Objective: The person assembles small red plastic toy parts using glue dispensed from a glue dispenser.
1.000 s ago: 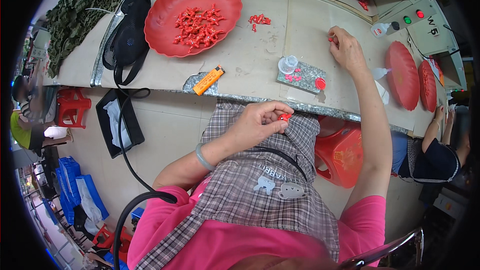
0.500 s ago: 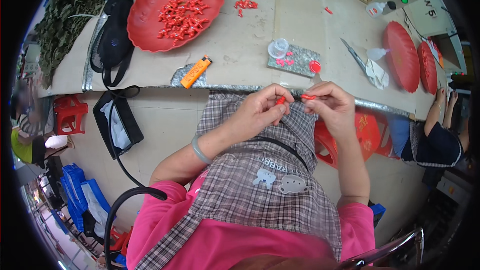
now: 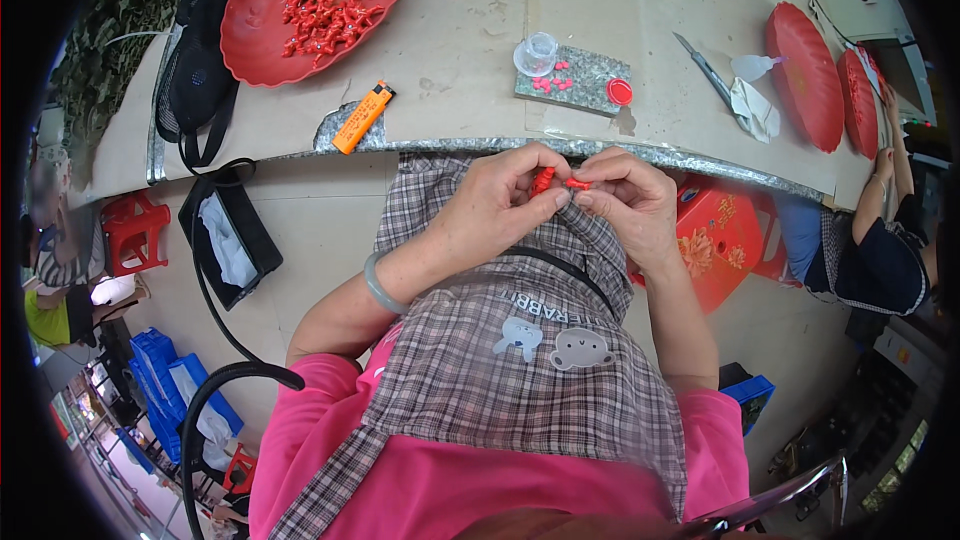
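Between the fingers of my left hand (image 3: 497, 195) is a small glossy red figure part (image 3: 543, 180). A second, thinner red piece (image 3: 578, 184) sits pinched between the thumb and fingertips of my right hand (image 3: 635, 200). The two pieces are close together over my lap, just in front of the bench edge; whether they touch, I cannot tell. Beyond my hands lies a speckled stone slab (image 3: 590, 75) bearing a clear plastic cup (image 3: 536, 55), several pink bits (image 3: 556, 80) and a round red lid (image 3: 619, 91).
A big red scalloped tray (image 3: 250, 30) with a pile of red figures (image 3: 330, 10) stands far left. Near the edge lies an orange box cutter (image 3: 364, 118). Tweezers (image 3: 705, 72), a small squeeze bottle (image 3: 752, 67) and crumpled tissue (image 3: 755, 110) lie right, beside another red tray (image 3: 805, 80).
My right hand has moved left, bringing its red piece close to the one in my left hand. The whole view has shifted slightly, so the bench appears higher and further left.
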